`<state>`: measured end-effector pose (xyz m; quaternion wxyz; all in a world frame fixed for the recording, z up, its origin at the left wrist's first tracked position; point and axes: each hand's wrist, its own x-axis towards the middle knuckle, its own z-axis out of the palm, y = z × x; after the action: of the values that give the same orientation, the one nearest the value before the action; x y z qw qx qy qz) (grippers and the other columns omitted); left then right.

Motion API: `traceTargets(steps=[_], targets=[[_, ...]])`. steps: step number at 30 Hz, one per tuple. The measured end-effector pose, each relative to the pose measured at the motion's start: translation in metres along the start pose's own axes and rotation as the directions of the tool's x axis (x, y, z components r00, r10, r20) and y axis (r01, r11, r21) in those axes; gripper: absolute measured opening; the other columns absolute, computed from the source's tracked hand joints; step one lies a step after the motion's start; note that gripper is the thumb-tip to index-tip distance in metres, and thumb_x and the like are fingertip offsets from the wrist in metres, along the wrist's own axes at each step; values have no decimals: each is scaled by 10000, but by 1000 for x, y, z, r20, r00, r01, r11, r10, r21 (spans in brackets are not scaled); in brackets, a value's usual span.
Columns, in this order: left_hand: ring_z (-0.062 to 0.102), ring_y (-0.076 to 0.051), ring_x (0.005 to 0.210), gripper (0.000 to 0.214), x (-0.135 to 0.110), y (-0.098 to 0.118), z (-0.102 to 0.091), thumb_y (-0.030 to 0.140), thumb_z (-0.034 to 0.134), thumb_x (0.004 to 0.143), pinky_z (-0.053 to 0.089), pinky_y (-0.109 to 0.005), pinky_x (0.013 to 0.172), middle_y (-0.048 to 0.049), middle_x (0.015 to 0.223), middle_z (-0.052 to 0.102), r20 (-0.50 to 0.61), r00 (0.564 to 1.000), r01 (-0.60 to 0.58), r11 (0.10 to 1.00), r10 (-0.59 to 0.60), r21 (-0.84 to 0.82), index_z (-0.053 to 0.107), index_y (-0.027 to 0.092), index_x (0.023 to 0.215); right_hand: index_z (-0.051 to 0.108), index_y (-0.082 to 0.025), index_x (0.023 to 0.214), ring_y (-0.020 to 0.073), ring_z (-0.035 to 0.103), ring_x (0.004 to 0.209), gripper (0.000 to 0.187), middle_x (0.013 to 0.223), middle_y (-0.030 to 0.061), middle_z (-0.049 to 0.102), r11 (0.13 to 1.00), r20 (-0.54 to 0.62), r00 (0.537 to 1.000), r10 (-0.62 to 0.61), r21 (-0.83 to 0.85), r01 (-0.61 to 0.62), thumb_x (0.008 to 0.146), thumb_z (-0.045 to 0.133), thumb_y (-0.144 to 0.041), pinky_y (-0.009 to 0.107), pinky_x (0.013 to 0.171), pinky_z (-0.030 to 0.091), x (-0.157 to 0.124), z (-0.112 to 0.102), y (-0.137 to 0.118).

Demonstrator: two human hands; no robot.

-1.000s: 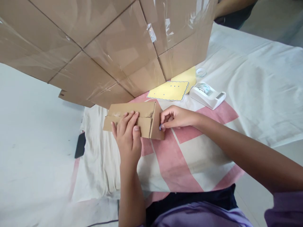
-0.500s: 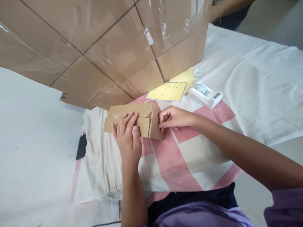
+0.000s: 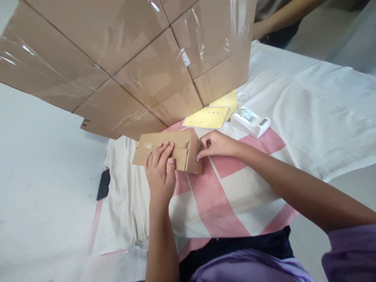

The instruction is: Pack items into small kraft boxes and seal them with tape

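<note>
A small closed cardboard box (image 3: 164, 138) lies on the pink-and-white cloth, its top flaps meeting along a seam. My left hand (image 3: 160, 168) rests on its top and near edge, fingers stretched out flat and thumb apart. At the box's right end is my right hand (image 3: 213, 145), its fingers curled and its thumb and fingertips against the end face. A small bluish spot (image 3: 197, 159) shows by the thumb tip; whether it is a nail or a bit of sticker I cannot make out. Whatever those fingers may pinch is hidden.
Behind the box rises a wall of stacked cardboard boxes (image 3: 158, 82) under clear film. To its right lie a yellow sheet (image 3: 207, 118), a white tape dispenser (image 3: 249, 122) and a tape roll (image 3: 242, 96). A black phone-like object (image 3: 103, 185) lies left. Another person's arm (image 3: 284, 17) is behind.
My right thumb has slid slightly down the box's end face, the other fingers lifting a little off it. My left hand stays on the box. The view has shifted slightly.
</note>
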<state>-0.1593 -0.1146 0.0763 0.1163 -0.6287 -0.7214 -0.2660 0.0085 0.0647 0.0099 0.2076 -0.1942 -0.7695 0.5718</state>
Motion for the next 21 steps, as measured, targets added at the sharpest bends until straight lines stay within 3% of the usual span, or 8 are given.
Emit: traceTargets(steps=[2,3,4,6,9,16,21], targets=[[536,-243,1382,460,0,1,0,363,315,1070,349,-432,1147,-94,1420,652,8,1000,10,1000,-10,12,638,233,1371,619,-198,822,183,578,732,559,767,-15,628,998,-158,987,-39,-63,29,491,981,-465,283,632,400,3,1,4],[531,-244,1386,461,0,2,0,359,312,1069,345,-435,1152,-92,1427,647,12,1000,19,1000,-20,17,634,234,1375,646,-203,980,229,613,869,666,923,24,675,995,-185,979,-85,-63,74,473,991,-463,311,712,449,4,2,6],[529,-245,1388,464,0,3,0,354,307,1068,342,-439,1156,-92,1432,644,12,999,30,999,-31,19,632,233,1376,639,-212,1130,270,617,1013,763,1083,62,685,990,-166,976,-137,-45,131,500,985,-466,344,802,478,4,2,8],[532,-248,1382,469,0,5,1,347,295,1067,342,-446,1157,-90,1430,646,9,999,44,999,-44,14,637,233,1366,600,-224,1285,307,582,1189,780,1284,106,650,976,-41,976,-214,24,215,627,934,-475,395,929,484,5,3,10],[541,-260,1371,473,0,7,1,347,290,1062,345,-457,1152,-91,1416,655,5,999,48,999,-48,8,650,231,1348,603,-200,1280,305,616,1168,680,1310,118,657,975,103,971,-216,67,210,714,892,-442,413,941,504,4,4,12],[545,-263,1361,467,0,10,2,317,296,1052,342,-463,1147,-101,1393,664,-3,998,61,998,-61,11,654,222,1335,614,-174,1263,295,625,1170,673,1299,127,671,964,94,962,-255,94,247,707,899,-427,413,947,514,3,4,8],[548,-257,1356,460,0,9,3,306,294,1054,338,-447,1144,-95,1400,663,6,999,52,998,-52,34,644,222,1340,644,-163,1181,256,660,1110,549,1197,97,709,958,125,962,-241,188,216,755,864,-431,374,929,518,8,0,10]])
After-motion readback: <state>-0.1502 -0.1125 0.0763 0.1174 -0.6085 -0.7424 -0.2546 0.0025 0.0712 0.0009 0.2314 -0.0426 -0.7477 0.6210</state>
